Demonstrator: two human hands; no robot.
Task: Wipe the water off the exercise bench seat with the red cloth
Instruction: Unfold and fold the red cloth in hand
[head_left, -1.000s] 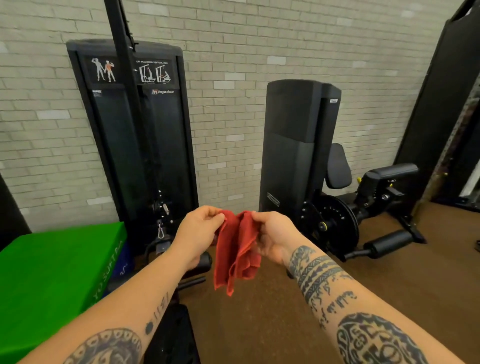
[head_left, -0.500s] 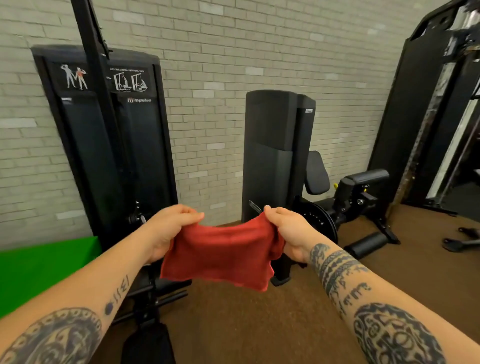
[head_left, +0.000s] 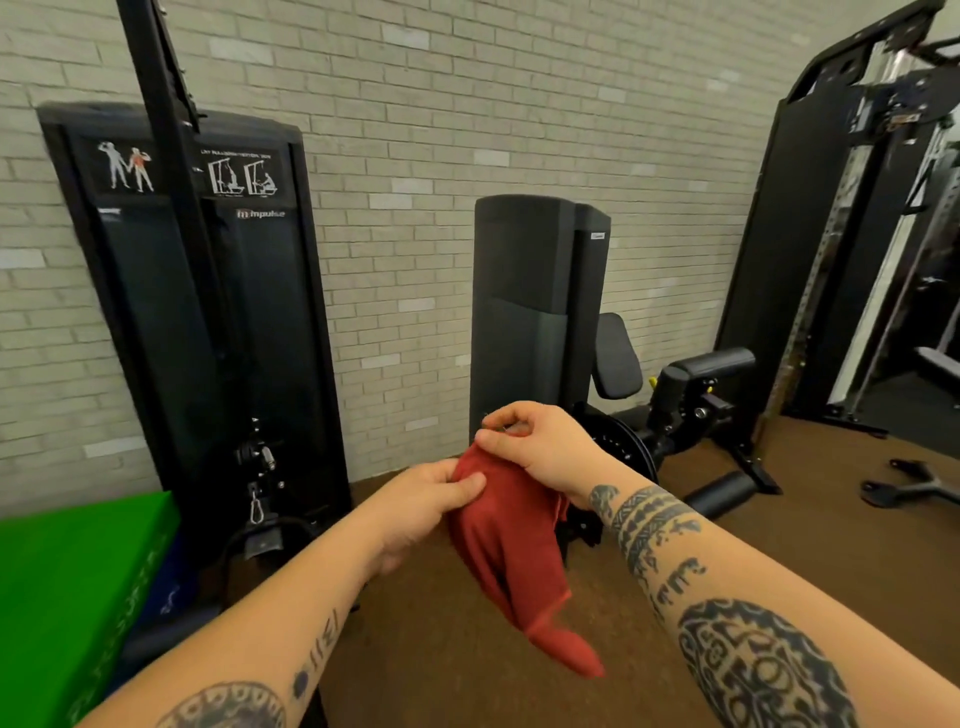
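Two hands, left hand (head_left: 421, 504) and right hand (head_left: 540, 447), pinch the dangling red cloth (head_left: 514, 561) in mid-air, apparently readying it; wiping seems unstarted, so next it must reach the bench seat.

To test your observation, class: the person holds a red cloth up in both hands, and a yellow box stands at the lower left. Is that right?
Not quite. The head view shows the box at the lower left is green, not yellow. The rest stands: the left hand and right hand hold the red cloth up.
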